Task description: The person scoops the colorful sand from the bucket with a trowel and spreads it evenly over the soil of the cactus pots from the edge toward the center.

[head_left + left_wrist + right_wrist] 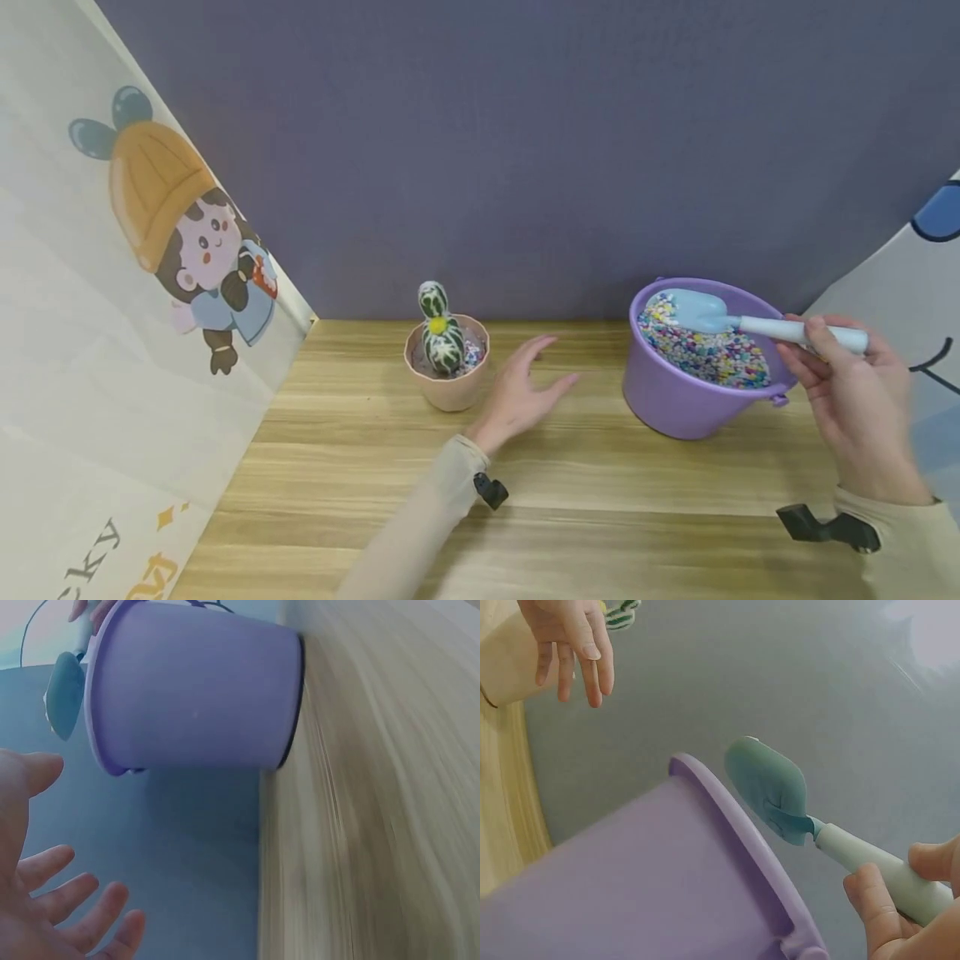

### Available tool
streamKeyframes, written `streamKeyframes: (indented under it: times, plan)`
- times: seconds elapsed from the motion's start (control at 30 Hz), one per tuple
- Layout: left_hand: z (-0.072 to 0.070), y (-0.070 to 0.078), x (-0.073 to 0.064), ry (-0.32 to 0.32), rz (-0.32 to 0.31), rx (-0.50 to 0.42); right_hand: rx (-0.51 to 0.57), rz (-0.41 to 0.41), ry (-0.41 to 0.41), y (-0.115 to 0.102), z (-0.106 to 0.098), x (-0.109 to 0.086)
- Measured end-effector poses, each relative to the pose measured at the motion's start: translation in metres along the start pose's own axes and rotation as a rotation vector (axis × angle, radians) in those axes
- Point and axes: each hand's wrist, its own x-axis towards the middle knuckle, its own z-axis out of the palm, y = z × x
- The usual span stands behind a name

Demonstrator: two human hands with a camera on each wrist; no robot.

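Observation:
My right hand (862, 392) grips the white handle (780, 330) of a toy shovel whose light blue scoop (701, 312) carries colourful beads. The scoop is above the purple bucket (678, 400), which holds many small multicoloured beads (712, 354). In the right wrist view the shovel (769, 787) is raised past the bucket's rim. My left hand (517, 400) is held with fingers spread and nothing in it, just right of a pink pot (450, 390). A small green-and-white cactus (442, 346) with a yellow flower stands in that pot, among greyish filling and some beads.
Both the pot and the bucket stand on a wood-grain table (525, 517), near its back edge. A dark grey-blue panel (525, 150) rises behind them. Pale side panels with cartoon prints (161, 200) border the left and right.

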Motion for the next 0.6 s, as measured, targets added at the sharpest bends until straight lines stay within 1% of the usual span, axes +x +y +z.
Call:
streamKeyframes:
  times: [0.2, 0.3, 0.43, 0.6]
  plan:
    - [-0.016, -0.006, -0.013, 0.013, -0.011, 0.059, 0.04, 0.022, -0.034, 0.011, 0.005, -0.008]
    - [-0.023, -0.008, -0.018, 0.034, -0.006, 0.073, 0.033, 0.036, -0.035, 0.014, 0.01, -0.01]
    - [-0.027, -0.011, -0.023, 0.052, 0.017, 0.055, 0.039, 0.042, -0.03, 0.017, 0.016, -0.011]
    - [-0.032, -0.015, -0.03, 0.093, 0.05, 0.007, 0.05, 0.02, -0.067, 0.024, 0.025, -0.014]
